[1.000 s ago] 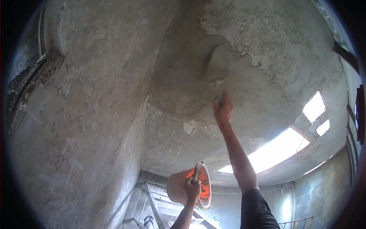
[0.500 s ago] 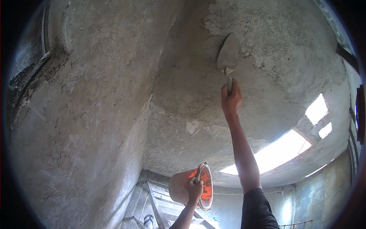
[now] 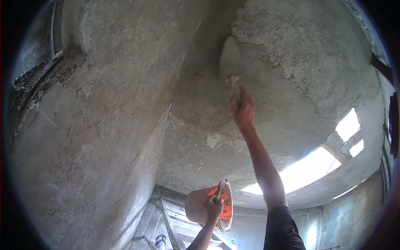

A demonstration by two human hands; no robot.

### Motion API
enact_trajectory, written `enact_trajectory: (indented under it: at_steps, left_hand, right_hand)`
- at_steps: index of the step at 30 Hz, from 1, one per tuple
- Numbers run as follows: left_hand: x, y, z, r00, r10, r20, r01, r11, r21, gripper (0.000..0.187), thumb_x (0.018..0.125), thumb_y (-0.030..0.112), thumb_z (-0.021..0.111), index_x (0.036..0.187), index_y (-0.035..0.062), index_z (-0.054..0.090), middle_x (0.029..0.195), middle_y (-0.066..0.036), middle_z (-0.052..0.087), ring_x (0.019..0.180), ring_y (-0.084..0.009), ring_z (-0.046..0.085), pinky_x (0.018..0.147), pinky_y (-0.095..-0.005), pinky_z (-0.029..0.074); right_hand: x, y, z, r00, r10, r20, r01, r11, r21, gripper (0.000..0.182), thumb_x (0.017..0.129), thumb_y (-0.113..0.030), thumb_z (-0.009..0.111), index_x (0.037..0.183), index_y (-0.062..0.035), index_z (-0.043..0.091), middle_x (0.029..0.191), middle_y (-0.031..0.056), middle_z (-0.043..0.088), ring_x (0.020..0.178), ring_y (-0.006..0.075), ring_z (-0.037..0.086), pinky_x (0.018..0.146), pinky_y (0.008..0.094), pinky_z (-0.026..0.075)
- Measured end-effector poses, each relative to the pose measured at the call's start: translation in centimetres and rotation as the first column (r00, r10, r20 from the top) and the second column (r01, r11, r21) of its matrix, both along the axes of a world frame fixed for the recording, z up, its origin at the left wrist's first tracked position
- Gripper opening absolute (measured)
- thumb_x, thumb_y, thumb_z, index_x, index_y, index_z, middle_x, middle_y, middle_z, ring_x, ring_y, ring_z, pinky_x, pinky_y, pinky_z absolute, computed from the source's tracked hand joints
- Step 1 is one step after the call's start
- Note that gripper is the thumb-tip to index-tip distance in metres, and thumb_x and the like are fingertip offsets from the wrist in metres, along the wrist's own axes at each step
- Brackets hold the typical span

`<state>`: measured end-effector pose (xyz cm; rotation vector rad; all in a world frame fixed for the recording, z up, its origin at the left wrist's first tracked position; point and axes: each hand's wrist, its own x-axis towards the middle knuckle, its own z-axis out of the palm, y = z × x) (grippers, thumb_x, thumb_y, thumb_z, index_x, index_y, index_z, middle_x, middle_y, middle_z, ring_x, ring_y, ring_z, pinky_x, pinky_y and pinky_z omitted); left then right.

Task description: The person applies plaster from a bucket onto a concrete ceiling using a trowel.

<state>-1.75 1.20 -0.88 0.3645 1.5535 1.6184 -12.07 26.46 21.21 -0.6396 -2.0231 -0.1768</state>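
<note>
My right hand [image 3: 243, 109] is closed around the handle of a pointed trowel [image 3: 230, 58], arm stretched up. The trowel's blade lies close against the rough plastered wall [image 3: 200, 96] and is slightly smeared by motion. A paler, coarse patch of plaster [image 3: 287, 46] lies to the right of the blade. Lower down, my left hand [image 3: 214, 207] grips the rim of a bucket [image 3: 196, 206], which is tilted on its side towards the right. Orange shows through grey mortar stains on the bucket's inside.
A second plastered wall [image 3: 96, 137] fills the left side, with a broken ledge [image 3: 37, 83] high up. Bright openings [image 3: 308, 171] cut through the wall at right. Below the bucket are a wooden ladder-like frame [image 3: 171, 225] and a sandal [image 3: 161, 240].
My right hand and the trowel have moved left across the wall. The view has shifted slightly; the left hand keeps its hold on the bucket.
</note>
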Motion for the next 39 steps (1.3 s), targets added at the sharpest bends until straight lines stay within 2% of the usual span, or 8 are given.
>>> enact_trajectory:
  at_steps: [7, 14, 18, 23, 29, 33, 35, 39]
  left_hand:
    - [0.4, 0.2, -0.8, 0.999, 0.024, -0.026, -0.023, 0.999, 0.029, 0.024, 0.069, 0.009, 0.066, 0.059, 0.0033, 0.045, 0.055, -0.002, 0.045, 0.053, -0.0127, 0.045, 0.055, -0.0331, 0.038]
    - [0.3, 0.3, -0.7, 1.000, 0.008, 0.005, -0.008, 0.999, 0.034, 0.024, 0.068, 0.009, 0.065, 0.059, 0.0038, 0.044, 0.055, -0.002, 0.044, 0.054, -0.0130, 0.044, 0.055, -0.0330, 0.038]
    - [0.0, -0.1, 0.6, 1.000, -0.004, 0.028, 0.003, 1.000, 0.023, 0.023, 0.068, 0.009, 0.065, 0.059, 0.0037, 0.044, 0.055, -0.002, 0.044, 0.054, -0.0131, 0.045, 0.055, -0.0329, 0.038]
    - [0.1, 0.1, 0.3, 1.000, -0.020, 0.024, 0.020, 1.000, -0.004, 0.024, 0.068, 0.010, 0.065, 0.058, 0.0036, 0.044, 0.055, -0.003, 0.045, 0.054, -0.0134, 0.045, 0.056, -0.0329, 0.038]
    - [0.3, 0.1, 0.0, 0.999, -0.002, -0.044, 0.002, 1.000, 0.012, 0.023, 0.068, 0.010, 0.065, 0.058, 0.0034, 0.045, 0.054, -0.003, 0.046, 0.054, -0.0133, 0.046, 0.055, -0.0333, 0.038]
    - [0.5, 0.2, -0.6, 0.999, -0.010, -0.031, 0.011, 0.999, 0.033, 0.023, 0.068, 0.009, 0.065, 0.057, 0.0035, 0.046, 0.053, -0.002, 0.046, 0.052, -0.0128, 0.045, 0.054, -0.0329, 0.038]
    - [0.7, 0.2, -0.8, 0.999, -0.004, -0.034, 0.005, 0.999, 0.042, 0.023, 0.068, 0.008, 0.065, 0.057, 0.0035, 0.045, 0.053, -0.002, 0.045, 0.052, -0.0127, 0.045, 0.054, -0.0326, 0.038]
    - [0.6, 0.2, -0.6, 0.999, -0.005, -0.035, 0.007, 0.999, 0.052, 0.023, 0.068, 0.007, 0.065, 0.057, 0.0034, 0.046, 0.053, -0.001, 0.045, 0.052, -0.0119, 0.044, 0.052, -0.0328, 0.036]
  right_hand:
    - [-0.1, 1.9, 1.2, 0.980, -0.199, 0.025, 0.198, 0.980, 0.015, 0.049, 0.084, -0.023, 0.062, 0.127, -0.0039, 0.048, 0.102, 0.0244, 0.059, 0.077, 0.0399, 0.063, 0.063, 0.0471, 0.051]
    - [1.8, 0.1, -7.7, 0.904, 0.030, 0.426, 0.059, 0.979, -0.195, 0.053, 0.083, -0.024, 0.064, 0.129, -0.0076, 0.045, 0.104, 0.0268, 0.057, 0.079, 0.0424, 0.062, 0.067, 0.0471, 0.053]
    - [2.0, 0.1, -5.3, 0.955, 0.117, 0.272, -0.085, 0.988, -0.127, 0.052, 0.082, -0.021, 0.064, 0.129, -0.0073, 0.046, 0.102, 0.0261, 0.057, 0.079, 0.0418, 0.062, 0.065, 0.0478, 0.052]
    - [1.2, 0.7, 1.9, 0.995, -0.081, 0.056, 0.079, 0.997, 0.026, 0.040, 0.082, -0.012, 0.062, 0.119, 0.0015, 0.053, 0.093, 0.0230, 0.061, 0.073, 0.0348, 0.063, 0.065, 0.0388, 0.051]
    - [0.3, 2.6, 5.4, 0.984, -0.132, -0.120, 0.150, 0.976, 0.158, 0.037, 0.081, -0.014, 0.064, 0.114, 0.0021, 0.057, 0.089, 0.0228, 0.062, 0.074, 0.0342, 0.063, 0.065, 0.0392, 0.050]
    - [-0.2, 1.6, 2.8, 0.983, -0.185, -0.021, 0.185, 0.982, 0.021, 0.038, 0.081, -0.015, 0.065, 0.115, 0.0015, 0.057, 0.092, 0.0231, 0.062, 0.077, 0.0356, 0.064, 0.066, 0.0399, 0.051]
    - [0.4, 1.6, 0.7, 0.986, 0.067, 0.155, -0.067, 0.998, -0.004, 0.040, 0.080, -0.016, 0.066, 0.115, 0.0009, 0.057, 0.091, 0.0228, 0.063, 0.076, 0.0347, 0.064, 0.066, 0.0407, 0.050]
    - [1.5, 0.6, 0.0, 0.969, 0.171, 0.177, -0.173, 0.985, -0.008, 0.041, 0.081, -0.018, 0.066, 0.116, -0.0006, 0.055, 0.088, 0.0235, 0.062, 0.071, 0.0354, 0.064, 0.062, 0.0408, 0.051]
